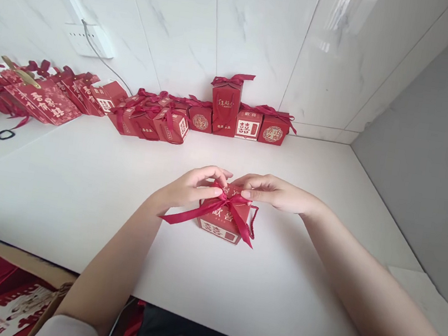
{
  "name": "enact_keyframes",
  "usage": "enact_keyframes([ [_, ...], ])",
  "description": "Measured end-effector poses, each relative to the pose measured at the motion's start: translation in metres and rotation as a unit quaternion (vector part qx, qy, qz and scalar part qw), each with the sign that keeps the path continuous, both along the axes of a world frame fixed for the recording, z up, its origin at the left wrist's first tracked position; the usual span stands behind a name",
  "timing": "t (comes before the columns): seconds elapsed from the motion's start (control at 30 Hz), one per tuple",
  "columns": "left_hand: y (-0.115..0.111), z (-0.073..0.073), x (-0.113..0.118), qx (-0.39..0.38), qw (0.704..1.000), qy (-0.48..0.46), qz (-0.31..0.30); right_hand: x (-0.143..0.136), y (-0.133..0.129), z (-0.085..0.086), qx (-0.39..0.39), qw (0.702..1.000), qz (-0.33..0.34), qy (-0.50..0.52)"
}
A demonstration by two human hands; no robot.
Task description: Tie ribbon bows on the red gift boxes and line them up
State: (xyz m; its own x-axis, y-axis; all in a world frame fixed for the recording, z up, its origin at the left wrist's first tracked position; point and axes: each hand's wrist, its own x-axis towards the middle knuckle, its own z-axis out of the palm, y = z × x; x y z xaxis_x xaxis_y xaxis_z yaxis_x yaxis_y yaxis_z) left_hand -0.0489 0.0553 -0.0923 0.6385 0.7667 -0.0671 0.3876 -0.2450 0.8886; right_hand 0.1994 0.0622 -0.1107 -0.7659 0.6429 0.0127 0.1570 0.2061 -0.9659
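A small red gift box (221, 227) with a white lower label and gold characters stands on the white table in front of me. A dark red satin ribbon (237, 215) is tied in a bow at its top, its two tails hanging down the near face. My left hand (196, 186) is at the bow's left side, thumb and fingers closed on the ribbon. From the other side my right hand (273, 192) pinches the ribbon, its thumb near the right loop. Some fingertips of both hands are hidden behind the box top. A twisted red cord handle (253, 223) sticks out at the box's right.
Several red boxes (171, 125) with ribbons line the wall, one taller box (226, 101) among them. Red gift bags (42, 100) stand at the left near a black ring (5, 134). A carton (58, 278) holding red packaging is at lower left. A grey panel (435, 132) borders the right.
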Motion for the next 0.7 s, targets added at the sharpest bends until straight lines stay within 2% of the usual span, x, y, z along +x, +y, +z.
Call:
enact_keyframes([
  [0.23,0.013,-0.006,-0.016,-0.021,0.999,-0.045,-0.001,-0.001,-0.001,0.002,-0.026,0.999,0.014,0.015],
  [0.4,0.015,-0.008,-0.019,0.032,0.997,-0.069,-0.024,-0.001,-0.002,0.003,-0.008,1.0,0.022,0.02],
  [0.7,0.006,-0.005,-0.01,0.048,0.998,-0.006,-0.04,-0.001,-0.002,0.002,0.012,0.999,0.031,0.018],
])
